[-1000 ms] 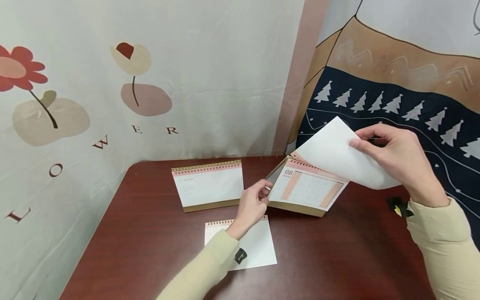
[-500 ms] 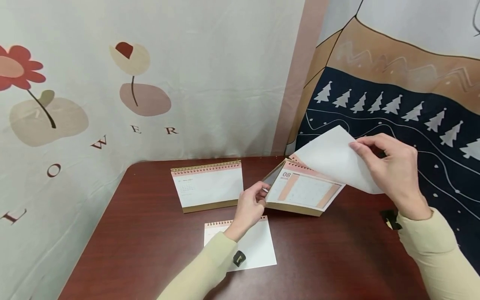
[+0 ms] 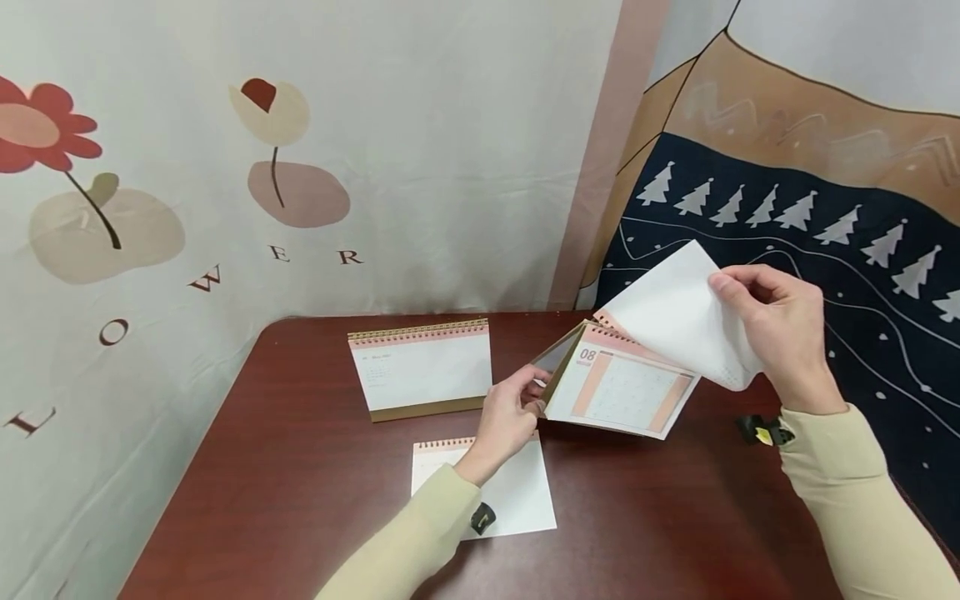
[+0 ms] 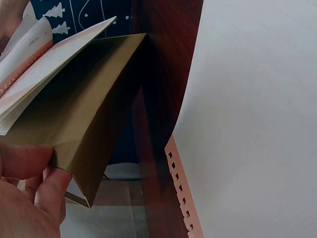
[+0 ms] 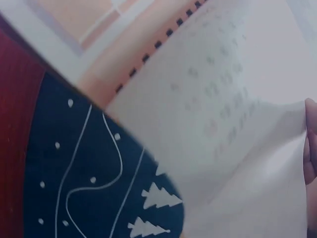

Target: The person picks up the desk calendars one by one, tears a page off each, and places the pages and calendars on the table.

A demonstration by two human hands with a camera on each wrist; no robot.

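Observation:
A desk calendar [image 3: 633,392] on a brown cardboard stand [image 4: 94,109] shows its 08 page at the right of the table. My left hand [image 3: 513,417] grips the stand's left side; in the left wrist view, thumb and fingers pinch its cardboard edge. With my right hand [image 3: 783,333] I pinch a white page [image 3: 671,321] by its outer edge. The page is raised and bent, its pink punched strip slanting across the calendar's top. In the right wrist view, only part of the right hand's fingers [image 5: 311,141] shows at the page's edge.
A second desk calendar [image 3: 423,371] stands at the back left. One loose page [image 3: 517,492] with a pink punched edge lies in front, partly under my left forearm. The wooden table [image 3: 262,467] meets a patterned cloth [image 3: 450,208] behind.
My right hand has shifted left and a little down, with the raised page bending more. The calendar's 08 page now covers the brown base strip that showed below it. The left hand keeps its hold.

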